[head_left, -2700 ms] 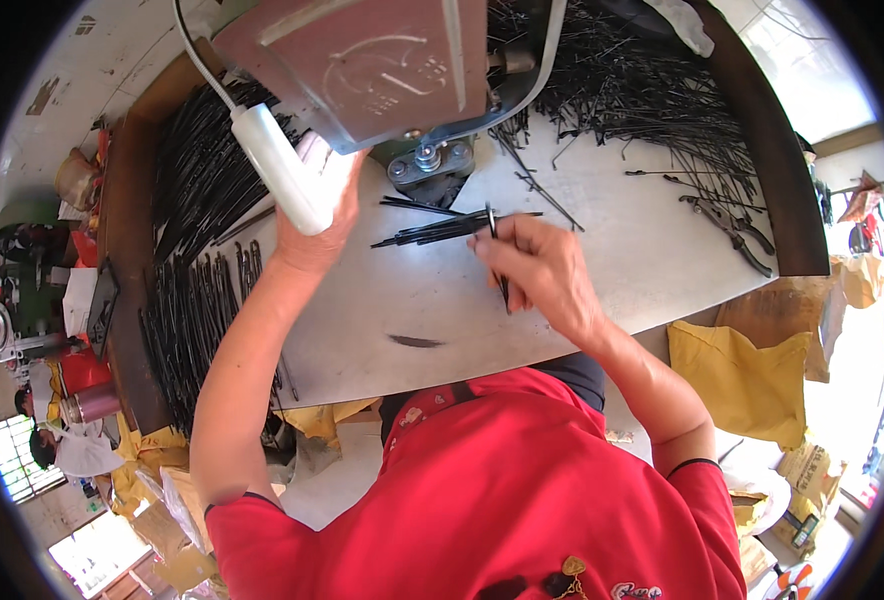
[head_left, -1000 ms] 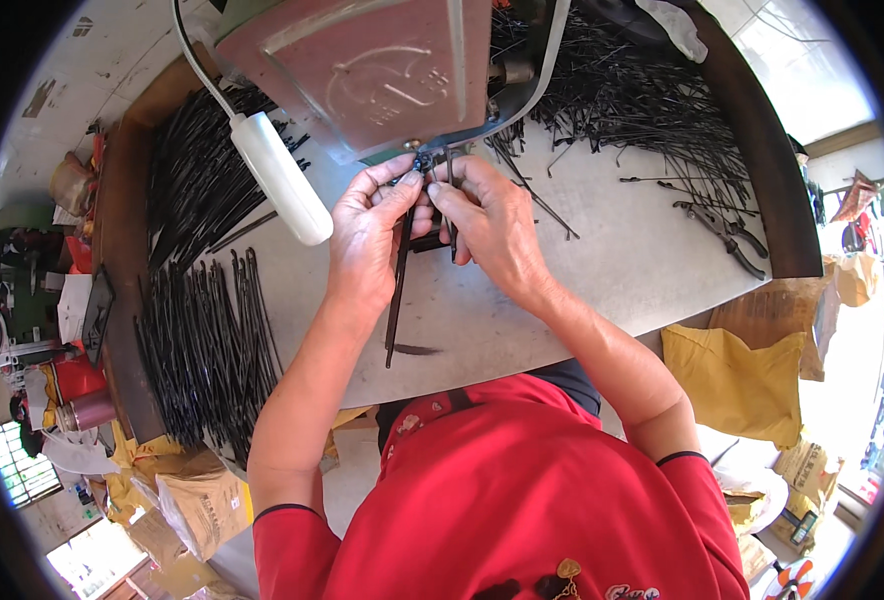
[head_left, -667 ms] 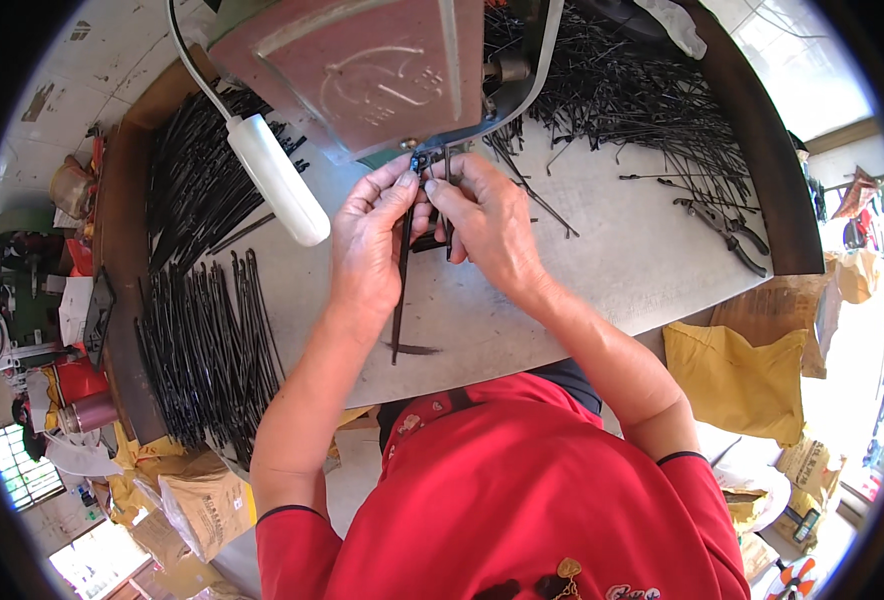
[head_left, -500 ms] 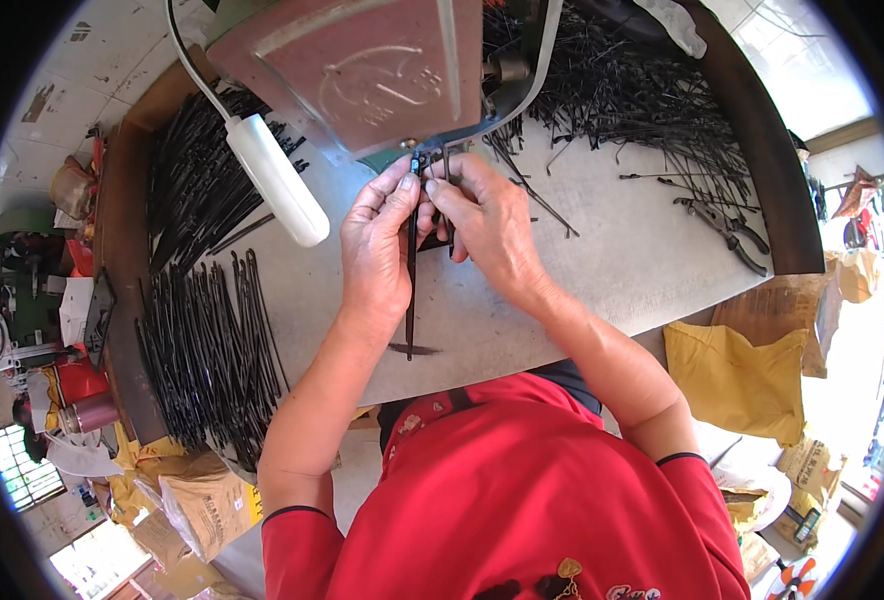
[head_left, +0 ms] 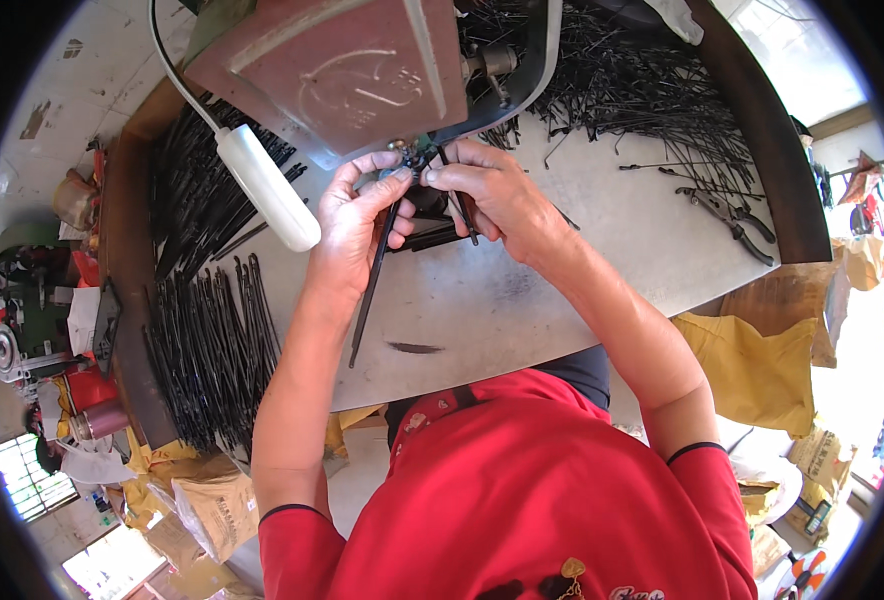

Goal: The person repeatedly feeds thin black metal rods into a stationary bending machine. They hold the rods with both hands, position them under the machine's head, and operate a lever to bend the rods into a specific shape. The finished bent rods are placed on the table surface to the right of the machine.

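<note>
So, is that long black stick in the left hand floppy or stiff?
The black stick is probably fairly stiff, since it juts nearly straight from the left hand. Being so thin, it's likely light too.

1. Machine cover (head_left: 337, 85): reddish brown;
2. lamp (head_left: 267, 188) left of the cover: white;
3. held rod (head_left: 370, 300) below the cover: black;
4. shirt (head_left: 512, 480) farther below: plain red, black-edged sleeves (head_left: 300, 550);
5. sack (head_left: 757, 372) below-right: yellow.
</note>
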The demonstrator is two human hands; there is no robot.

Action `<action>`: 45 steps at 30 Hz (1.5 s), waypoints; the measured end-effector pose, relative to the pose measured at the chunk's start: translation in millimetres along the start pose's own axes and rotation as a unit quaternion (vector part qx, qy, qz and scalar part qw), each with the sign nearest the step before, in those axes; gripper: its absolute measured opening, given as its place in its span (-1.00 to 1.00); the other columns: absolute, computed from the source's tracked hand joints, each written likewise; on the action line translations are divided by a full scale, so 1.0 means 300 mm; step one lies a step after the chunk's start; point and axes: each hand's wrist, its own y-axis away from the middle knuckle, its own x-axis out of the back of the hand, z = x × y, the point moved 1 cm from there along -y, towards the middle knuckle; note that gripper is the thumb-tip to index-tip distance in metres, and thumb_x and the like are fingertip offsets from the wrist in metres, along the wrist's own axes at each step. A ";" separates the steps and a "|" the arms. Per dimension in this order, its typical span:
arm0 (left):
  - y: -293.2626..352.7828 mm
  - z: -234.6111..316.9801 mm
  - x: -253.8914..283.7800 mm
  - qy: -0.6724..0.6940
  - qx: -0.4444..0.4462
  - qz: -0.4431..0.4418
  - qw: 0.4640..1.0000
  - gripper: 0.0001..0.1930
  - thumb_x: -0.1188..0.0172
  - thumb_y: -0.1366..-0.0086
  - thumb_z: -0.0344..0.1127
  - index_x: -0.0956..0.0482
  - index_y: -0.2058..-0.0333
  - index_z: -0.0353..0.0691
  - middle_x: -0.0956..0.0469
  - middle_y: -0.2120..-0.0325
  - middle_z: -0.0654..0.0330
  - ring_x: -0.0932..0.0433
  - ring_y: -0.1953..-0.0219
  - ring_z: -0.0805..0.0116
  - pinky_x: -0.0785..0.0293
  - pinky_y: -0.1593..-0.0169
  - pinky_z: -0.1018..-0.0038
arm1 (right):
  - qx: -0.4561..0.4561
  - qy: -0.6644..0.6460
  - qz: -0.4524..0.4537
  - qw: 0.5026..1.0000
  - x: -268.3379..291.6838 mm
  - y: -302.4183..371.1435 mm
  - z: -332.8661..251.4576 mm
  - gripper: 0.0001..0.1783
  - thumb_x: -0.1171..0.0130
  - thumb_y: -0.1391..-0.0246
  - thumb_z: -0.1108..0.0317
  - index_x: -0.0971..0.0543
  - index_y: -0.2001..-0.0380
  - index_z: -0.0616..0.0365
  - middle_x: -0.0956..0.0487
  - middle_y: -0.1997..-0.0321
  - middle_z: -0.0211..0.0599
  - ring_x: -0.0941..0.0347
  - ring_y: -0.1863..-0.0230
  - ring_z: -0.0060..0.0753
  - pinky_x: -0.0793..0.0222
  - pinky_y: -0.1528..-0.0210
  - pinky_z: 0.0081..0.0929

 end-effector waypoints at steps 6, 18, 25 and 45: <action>0.125 -0.034 -0.061 0.005 -0.004 0.004 1.000 -0.65 -0.17 -0.27 -0.37 -0.33 0.03 -0.33 -0.53 0.40 0.16 -0.55 0.44 0.44 -0.56 0.33 0.51 | -0.023 -0.001 -0.012 1.000 -0.010 0.020 -0.014 -0.83 -0.13 -0.07 0.34 -0.48 0.43 0.24 -0.47 0.63 -0.32 -0.37 0.69 -0.59 -0.21 0.71 -0.64; 0.194 -0.098 -0.006 -0.104 -0.073 -0.030 0.991 -0.72 -0.19 -0.23 -0.50 -0.41 0.09 -0.39 -0.57 0.37 0.15 -0.59 0.37 0.44 -0.57 0.25 0.52 | 0.031 0.084 -0.031 0.996 -0.034 0.065 0.025 -0.62 -0.29 -0.01 0.30 -0.53 0.13 0.30 -0.48 0.57 -0.41 -0.25 0.72 -0.69 -0.10 0.70 -0.70; 0.203 -0.125 -0.026 -0.139 -0.094 -0.030 0.985 -0.74 -0.19 -0.24 -0.50 -0.44 0.10 -0.39 -0.59 0.40 0.15 -0.59 0.41 0.49 -0.55 0.32 0.57 | 0.018 0.015 -0.012 1.000 -0.026 0.087 0.065 -0.71 -0.28 -0.01 0.33 -0.55 0.23 0.27 -0.51 0.58 -0.41 -0.19 0.75 -0.75 -0.01 0.74 -0.73; 0.040 -0.028 0.025 0.006 -0.196 0.088 0.977 -0.84 -0.12 -0.27 -0.50 -0.34 0.22 -0.28 -0.58 0.33 -0.03 -0.65 0.25 0.19 -0.62 0.18 0.48 | 0.064 -0.301 0.065 0.949 0.042 0.015 0.084 -0.66 0.05 -0.29 0.32 -0.31 0.02 0.40 -0.52 0.09 0.06 -0.54 0.04 -0.19 -0.54 0.00 -0.45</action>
